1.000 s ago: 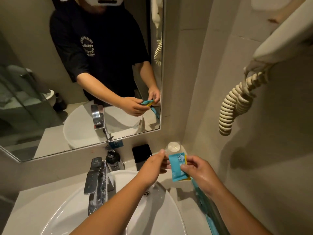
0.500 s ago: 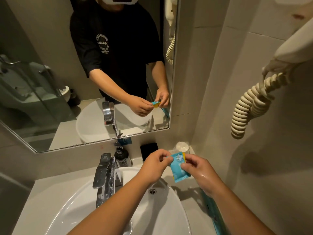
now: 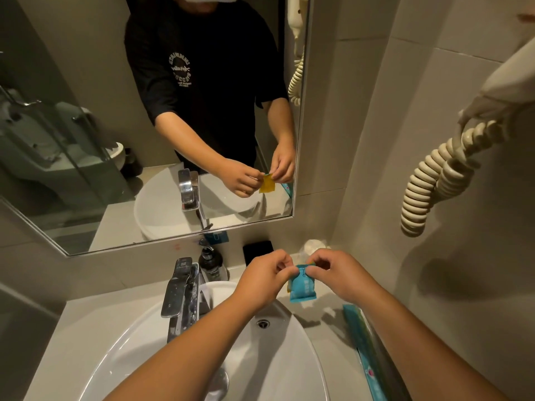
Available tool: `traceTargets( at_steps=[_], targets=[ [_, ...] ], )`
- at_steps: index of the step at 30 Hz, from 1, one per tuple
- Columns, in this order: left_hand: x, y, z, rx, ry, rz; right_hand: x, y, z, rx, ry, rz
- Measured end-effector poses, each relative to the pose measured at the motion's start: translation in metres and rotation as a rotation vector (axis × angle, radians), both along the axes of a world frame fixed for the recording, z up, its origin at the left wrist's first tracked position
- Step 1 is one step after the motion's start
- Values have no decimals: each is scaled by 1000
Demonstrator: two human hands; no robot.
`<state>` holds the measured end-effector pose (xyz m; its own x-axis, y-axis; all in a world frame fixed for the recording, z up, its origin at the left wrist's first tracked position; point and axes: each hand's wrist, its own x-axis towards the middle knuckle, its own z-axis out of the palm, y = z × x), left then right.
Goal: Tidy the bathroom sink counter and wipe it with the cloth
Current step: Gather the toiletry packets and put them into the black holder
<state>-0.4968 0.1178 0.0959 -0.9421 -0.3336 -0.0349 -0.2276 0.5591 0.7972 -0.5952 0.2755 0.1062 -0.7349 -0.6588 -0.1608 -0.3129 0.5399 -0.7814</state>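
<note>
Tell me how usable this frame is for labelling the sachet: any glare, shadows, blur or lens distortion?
Head view: dim, warm light; the blue sachet is sharp enough to locate, its print unreadable. Both hands' shadows fall on the counter beneath. Glare only on the chrome faucet. Wide-angle bending curves the mirror edge and wall tiles.

The pale tabletop (image 3: 95, 328) carries a white basin (image 3: 162, 351), with a dark pump bottle (image 3: 212, 266) and black box (image 3: 257, 251) at twelve o'clock and a teal packet (image 3: 366, 351) at three.

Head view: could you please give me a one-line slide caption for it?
Both hands, left hand and right hand, pinch a small blue sachet above the white sink.
</note>
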Motion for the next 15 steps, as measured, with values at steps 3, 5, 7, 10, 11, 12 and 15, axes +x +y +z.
traceTargets(
  at_steps=[3,5,7,10,11,12,15],
  targets=[
    [2,-2,1,-124,7,-4,-2,-9,5,77,111,45],
    [6,-5,2,-138,19,14,-2,-16,7,91,159,47],
    [9,-9,1,-179,41,25,-2,-24,7,103,209,36],
    [8,-14,4,-263,64,96,-1,-37,8,107,278,18],
    [7,-16,5,-292,75,136,0,-42,8,103,300,14],
    [5,-18,6,-315,85,179,0,-48,8,94,322,8],
    [-1,-26,7,-219,104,327,-2,-68,7,30,342,-36]
  ],
)
